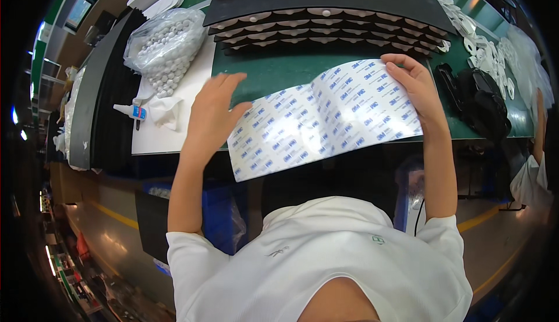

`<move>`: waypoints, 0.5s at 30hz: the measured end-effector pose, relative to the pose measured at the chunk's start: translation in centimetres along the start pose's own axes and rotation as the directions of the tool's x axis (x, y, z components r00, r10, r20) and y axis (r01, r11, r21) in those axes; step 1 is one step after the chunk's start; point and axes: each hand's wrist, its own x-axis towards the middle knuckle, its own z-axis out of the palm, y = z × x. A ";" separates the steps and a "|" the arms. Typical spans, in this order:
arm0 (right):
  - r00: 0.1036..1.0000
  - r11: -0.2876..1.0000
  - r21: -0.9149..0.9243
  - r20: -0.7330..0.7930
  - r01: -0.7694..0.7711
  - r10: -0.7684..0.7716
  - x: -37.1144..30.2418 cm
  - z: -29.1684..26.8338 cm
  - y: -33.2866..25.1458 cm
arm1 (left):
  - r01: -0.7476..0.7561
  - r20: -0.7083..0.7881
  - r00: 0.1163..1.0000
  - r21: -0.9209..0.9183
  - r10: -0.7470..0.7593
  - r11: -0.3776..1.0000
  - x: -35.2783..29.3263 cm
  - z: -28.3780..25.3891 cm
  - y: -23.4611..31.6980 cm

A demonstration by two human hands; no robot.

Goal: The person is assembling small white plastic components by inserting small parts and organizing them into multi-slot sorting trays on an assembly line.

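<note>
A glossy white adhesive sheet [326, 109] with repeating blue print spans the space between my hands, over the table's near edge. It bends upward along a crease near its middle. My right hand [414, 83] grips its upper right corner, thumb in front and fingers behind. At the sheet's left end, my left hand [216, 109] is open, fingers apart and slightly blurred. The left thumb lies by the sheet's upper left edge; whether it touches is hard to tell.
Black foam-like boards [326, 16] with white parts between them are stacked at the back. To the left are a bag of white balls [166, 51], a small glue bottle [131, 111] and dark panels [99, 95]. A black bundle [477, 98] and white plastic parts [486, 57] lie right.
</note>
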 end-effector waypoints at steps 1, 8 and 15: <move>1.000 1.000 0.008 -0.016 -0.016 0.016 0.1 -0.1 0.4 | -0.083 -0.116 0.990 0.014 0.084 0.996 0.5 0.8 0.4; 0.996 0.998 0.022 -0.064 -0.066 0.067 0.7 0.1 0.7 | -0.288 -0.104 0.956 -0.148 0.275 0.946 1.6 6.7 2.7; 0.989 0.989 0.016 -0.014 -0.149 0.149 0.5 -1.2 0.6 | -0.329 -0.132 0.936 0.001 0.326 0.944 1.9 8.6 2.3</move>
